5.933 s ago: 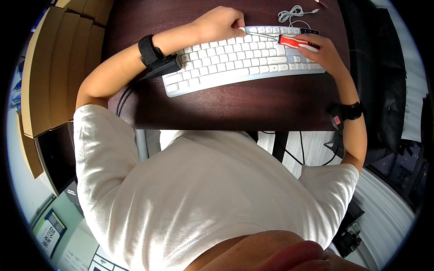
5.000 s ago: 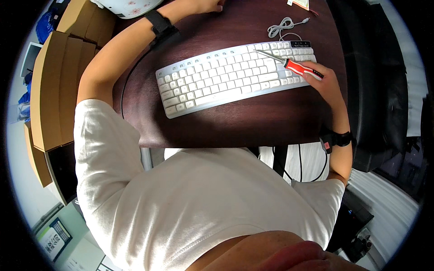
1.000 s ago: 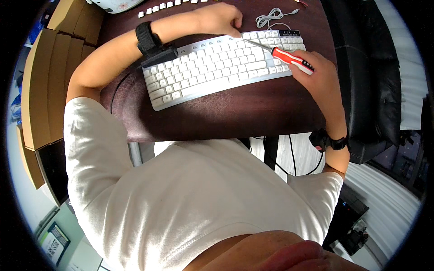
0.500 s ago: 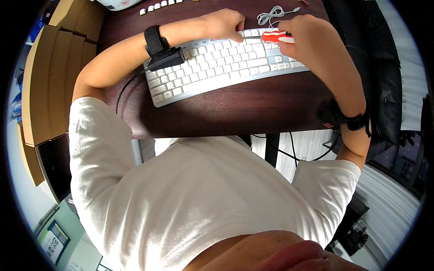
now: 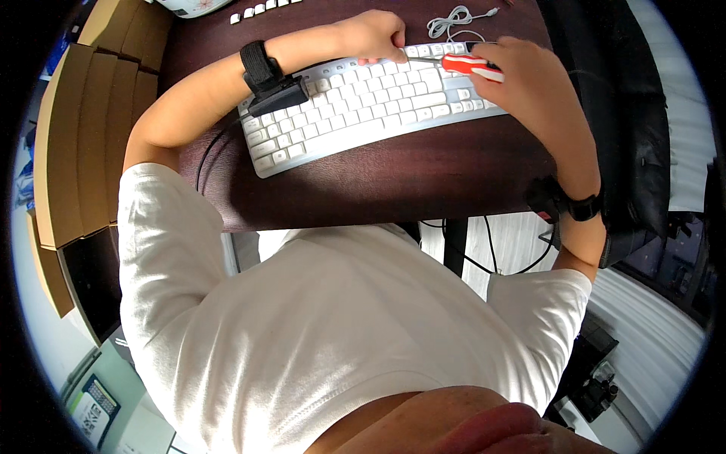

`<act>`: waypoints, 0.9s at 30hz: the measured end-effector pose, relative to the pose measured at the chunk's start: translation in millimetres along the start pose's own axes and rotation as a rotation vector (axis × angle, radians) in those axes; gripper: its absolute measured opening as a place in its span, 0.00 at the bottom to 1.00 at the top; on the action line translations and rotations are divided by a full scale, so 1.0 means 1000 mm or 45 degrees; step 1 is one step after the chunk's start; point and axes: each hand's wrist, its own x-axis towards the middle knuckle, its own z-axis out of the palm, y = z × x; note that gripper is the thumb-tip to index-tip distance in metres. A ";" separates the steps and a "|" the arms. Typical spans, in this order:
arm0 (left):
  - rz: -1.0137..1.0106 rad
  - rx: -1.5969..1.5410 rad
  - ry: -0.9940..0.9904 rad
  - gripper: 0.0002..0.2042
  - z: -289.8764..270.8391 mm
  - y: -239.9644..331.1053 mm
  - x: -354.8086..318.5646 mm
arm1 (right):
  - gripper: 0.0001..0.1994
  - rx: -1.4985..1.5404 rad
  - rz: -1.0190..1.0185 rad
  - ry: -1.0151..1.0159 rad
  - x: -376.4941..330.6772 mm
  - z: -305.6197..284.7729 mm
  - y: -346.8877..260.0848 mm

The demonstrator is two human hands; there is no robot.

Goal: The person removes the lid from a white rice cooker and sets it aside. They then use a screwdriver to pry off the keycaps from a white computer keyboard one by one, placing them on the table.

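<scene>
A white keyboard lies slanted on the dark table. Some keys at the left of its far row lack caps, baring the small switches. My right hand is closed round the red and white handle of a screwdriver, over the keyboard's far right part. Its thin shaft points left along the far row. At the tip is my left hand, curled over the keyboard's far edge with the thumb by the shaft. What its fingers pinch, if anything, is hidden.
Several loose white keycaps stand in a row at the far left, near a white rounded object. A coiled grey cable lies behind the keyboard. Cardboard boxes are stacked at the left; a black padded thing is at the right.
The screwdriver's handle end has swung toward me, and more of its shaft shows. My right hand has shifted slightly left with it. The left hand stays almost in place.
</scene>
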 end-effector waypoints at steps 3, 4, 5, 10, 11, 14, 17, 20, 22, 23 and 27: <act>0.004 -0.040 -0.003 0.14 0.001 0.000 0.003 | 0.14 0.313 0.078 0.115 -0.025 0.024 0.022; 0.003 -0.031 0.005 0.13 0.002 -0.001 0.003 | 0.14 0.398 0.103 0.119 -0.030 0.031 0.023; 0.004 -0.025 0.025 0.13 0.001 -0.001 0.001 | 0.14 0.483 0.127 0.121 -0.034 0.037 0.024; 0.378 0.225 0.306 0.13 0.011 -0.014 0.004 | 0.13 0.694 0.239 0.229 -0.047 0.062 0.018; 0.345 0.219 0.278 0.13 0.010 -0.019 0.005 | 0.13 0.730 0.232 0.266 -0.049 0.066 0.019; 0.252 0.218 0.181 0.12 -0.010 -0.006 0.005 | 0.13 0.794 0.286 0.329 -0.056 0.074 0.023; 0.382 0.366 0.311 0.13 -0.035 -0.015 0.028 | 0.13 0.794 0.364 0.344 -0.064 0.074 0.027; 0.355 0.614 0.509 0.12 -0.069 -0.052 0.055 | 0.13 0.803 0.374 0.339 -0.065 0.078 0.027; -0.207 0.341 0.237 0.08 -0.087 0.004 0.051 | 0.13 0.779 0.439 0.352 -0.078 0.079 0.030; -0.163 0.396 0.213 0.08 -0.090 0.001 0.055 | 0.13 0.780 0.431 0.355 -0.081 0.079 0.029; -0.084 0.572 0.190 0.09 -0.094 -0.015 0.057 | 0.13 0.811 0.396 0.373 -0.081 0.085 0.030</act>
